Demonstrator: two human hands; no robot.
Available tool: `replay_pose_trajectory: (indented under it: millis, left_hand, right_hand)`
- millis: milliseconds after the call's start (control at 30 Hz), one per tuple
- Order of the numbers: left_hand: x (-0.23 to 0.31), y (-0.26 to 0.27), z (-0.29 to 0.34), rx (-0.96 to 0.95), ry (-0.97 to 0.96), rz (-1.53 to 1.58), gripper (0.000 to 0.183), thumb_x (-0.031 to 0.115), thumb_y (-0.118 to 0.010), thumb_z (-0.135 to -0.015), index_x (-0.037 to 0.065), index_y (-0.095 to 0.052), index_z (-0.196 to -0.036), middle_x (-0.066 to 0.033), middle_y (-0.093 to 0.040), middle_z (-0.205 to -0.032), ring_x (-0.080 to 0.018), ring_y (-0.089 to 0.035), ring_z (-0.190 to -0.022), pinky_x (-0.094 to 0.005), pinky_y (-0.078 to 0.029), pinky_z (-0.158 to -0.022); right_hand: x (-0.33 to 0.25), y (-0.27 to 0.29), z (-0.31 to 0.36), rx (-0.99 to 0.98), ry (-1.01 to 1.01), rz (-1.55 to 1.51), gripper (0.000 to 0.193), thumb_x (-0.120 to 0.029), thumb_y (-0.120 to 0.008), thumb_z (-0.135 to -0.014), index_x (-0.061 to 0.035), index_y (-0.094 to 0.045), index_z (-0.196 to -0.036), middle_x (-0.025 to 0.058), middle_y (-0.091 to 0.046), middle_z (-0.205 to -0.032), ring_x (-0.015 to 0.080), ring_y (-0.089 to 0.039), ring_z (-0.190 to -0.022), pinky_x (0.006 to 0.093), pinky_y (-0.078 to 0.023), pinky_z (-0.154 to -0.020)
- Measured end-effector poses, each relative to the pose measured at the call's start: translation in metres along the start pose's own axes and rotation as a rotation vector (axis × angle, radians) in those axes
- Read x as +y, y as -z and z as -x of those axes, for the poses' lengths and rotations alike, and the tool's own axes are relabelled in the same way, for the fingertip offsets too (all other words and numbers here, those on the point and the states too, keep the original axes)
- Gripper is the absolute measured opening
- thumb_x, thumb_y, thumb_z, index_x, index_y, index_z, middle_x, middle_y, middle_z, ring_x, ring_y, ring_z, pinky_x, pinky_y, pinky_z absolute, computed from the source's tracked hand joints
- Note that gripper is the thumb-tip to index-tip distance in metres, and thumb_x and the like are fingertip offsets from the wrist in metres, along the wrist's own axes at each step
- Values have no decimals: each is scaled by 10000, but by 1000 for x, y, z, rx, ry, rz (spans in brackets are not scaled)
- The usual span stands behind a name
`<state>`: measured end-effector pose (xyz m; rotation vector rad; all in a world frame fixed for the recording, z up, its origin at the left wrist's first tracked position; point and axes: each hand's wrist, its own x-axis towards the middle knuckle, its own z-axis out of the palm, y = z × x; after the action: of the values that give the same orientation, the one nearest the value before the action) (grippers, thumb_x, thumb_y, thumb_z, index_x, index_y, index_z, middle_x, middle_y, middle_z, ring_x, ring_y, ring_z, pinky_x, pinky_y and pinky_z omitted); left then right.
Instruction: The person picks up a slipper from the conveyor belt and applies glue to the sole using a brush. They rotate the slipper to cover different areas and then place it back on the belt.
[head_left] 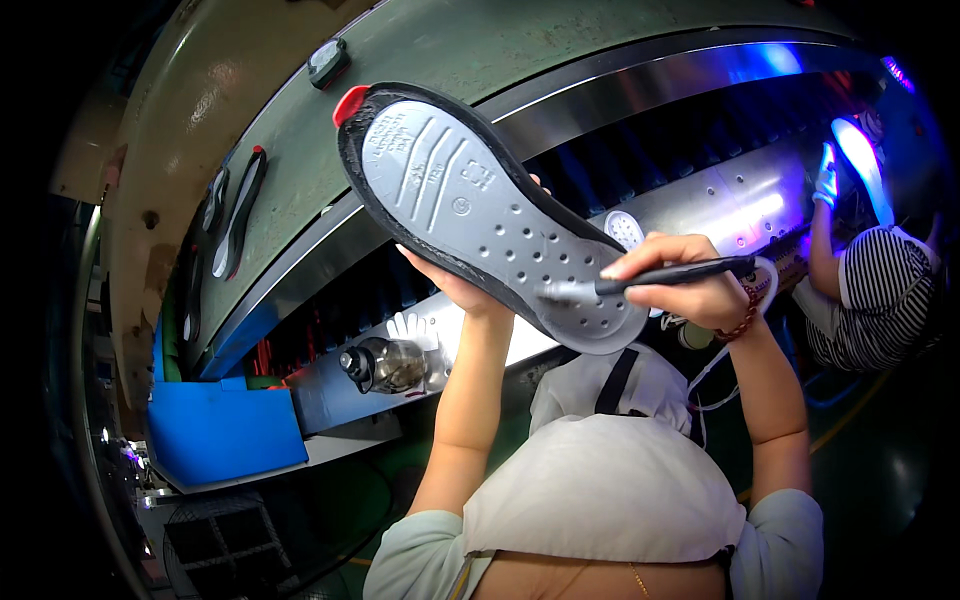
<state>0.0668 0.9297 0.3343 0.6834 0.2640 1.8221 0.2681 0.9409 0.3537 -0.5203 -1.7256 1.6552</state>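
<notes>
A large shoe sole (480,190) spans the middle of the view. Its grey face has moulded lines and small holes, a black rim runs round it, and a red tab sticks out at the upper left end. My left hand (462,285) grips it from underneath, with most of the fingers hidden behind it. In my right hand (712,300) is a brush (660,278) with a black handle, pinched between thumb and fingers. The pale bristles rest on or just over the sole's lower right end. A thin whitish tube (768,285) runs from the handle's back end.
Several soles (238,215) lie on the green bench (430,50) at the left. Below its metal edge, a dark bottle (390,365) and a white glove (412,328) sit on a shelf near a blue box (228,428). At right, a striped-shirted co-worker holds a pale sole (862,165).
</notes>
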Motion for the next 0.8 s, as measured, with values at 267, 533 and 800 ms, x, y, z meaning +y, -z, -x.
replay_pose_trajectory:
  millis: [267,533,800]
  left_hand:
    - [12,2,-6,-94,-34,13,810,678,-282,-699,80,-239,-1243,-231,-378,-1124,-343,-433,-983,-429,-380,-827]
    - [17,10,-6,-50,-14,-60,799,675,-288,-701,94,-238,-1246,-197,-361,-1159,-331,-428,-999,-430,-376,-839]
    - [19,38,-12,142,-108,-122,780,663,-228,-727,81,-234,-1247,-179,-363,-1168,-329,-439,-996,-429,-379,-844]
  right_hand:
    - [5,0,10,-89,194,69,213,-23,-646,-633,-28,-623,-845,71,-606,-756,116,-507,-640,216,-404,-620]
    - [9,4,17,-164,120,-54,207,-8,-637,-635,-19,-624,-841,86,-598,-761,108,-516,-669,209,-407,-621]
    - [23,5,19,-166,42,141,194,0,-638,-618,-13,-623,-811,75,-595,-805,128,-493,-838,240,-398,-738]
